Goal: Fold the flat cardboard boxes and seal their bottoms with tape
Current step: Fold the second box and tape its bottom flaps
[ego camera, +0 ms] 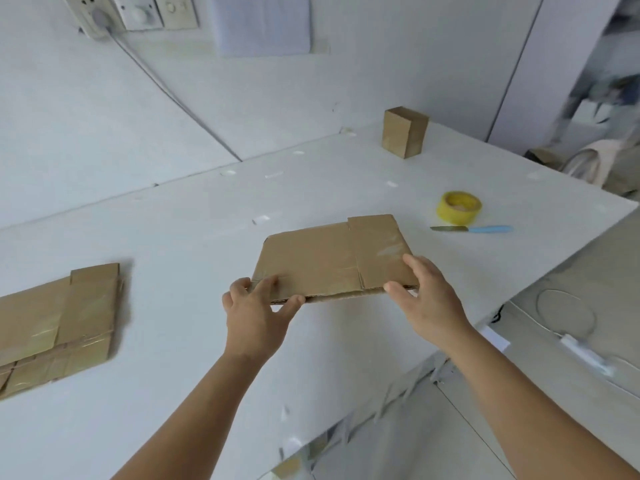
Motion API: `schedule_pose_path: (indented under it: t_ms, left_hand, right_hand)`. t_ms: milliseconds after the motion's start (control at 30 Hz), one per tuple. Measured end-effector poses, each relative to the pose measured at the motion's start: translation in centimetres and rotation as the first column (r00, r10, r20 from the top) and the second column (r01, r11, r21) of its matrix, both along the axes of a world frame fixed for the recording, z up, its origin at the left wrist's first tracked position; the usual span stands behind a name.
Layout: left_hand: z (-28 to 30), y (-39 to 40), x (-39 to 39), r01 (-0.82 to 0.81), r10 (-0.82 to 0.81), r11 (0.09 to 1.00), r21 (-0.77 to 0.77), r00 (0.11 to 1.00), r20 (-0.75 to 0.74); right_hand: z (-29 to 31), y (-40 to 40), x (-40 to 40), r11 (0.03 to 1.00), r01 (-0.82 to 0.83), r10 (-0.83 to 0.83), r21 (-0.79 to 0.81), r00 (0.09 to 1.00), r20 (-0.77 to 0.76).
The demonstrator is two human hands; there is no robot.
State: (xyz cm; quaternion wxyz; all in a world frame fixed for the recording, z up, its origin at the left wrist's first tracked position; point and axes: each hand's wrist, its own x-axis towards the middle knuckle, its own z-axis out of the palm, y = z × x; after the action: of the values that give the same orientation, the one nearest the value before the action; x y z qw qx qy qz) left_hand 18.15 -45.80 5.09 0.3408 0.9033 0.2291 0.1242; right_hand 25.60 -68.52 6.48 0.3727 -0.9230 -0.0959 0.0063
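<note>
Flattened cardboard box (334, 258) is pinched at its near edge by left grip (256, 306) and right grip (427, 292).

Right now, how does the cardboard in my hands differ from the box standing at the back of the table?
The held flat box is collapsed and lies level between the left hand and right hand; the standing box is folded up and upright, untouched. The held one spreads wide; the standing one looks narrow. Both are brown cardboard.
</note>
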Motion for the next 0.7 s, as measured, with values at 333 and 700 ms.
schedule_pose_path:
  t_ms: [333,700]
  left_hand:
    - [1.6,-10.4,7.3,0.082,-0.082,0.997,-0.001,0.994,0.078]
    - [2.3,-16.6,19.9,0.079,-0.068,0.994,-0.078,0.989,0.131]
  right_hand:
    - [0.6,-10.8,4.2,0.964,0.193,-0.200,0.181,0.979,0.023]
    - [1.9,-17.2,15.9,0.950,0.238,-0.249,0.204,0.968,0.031]
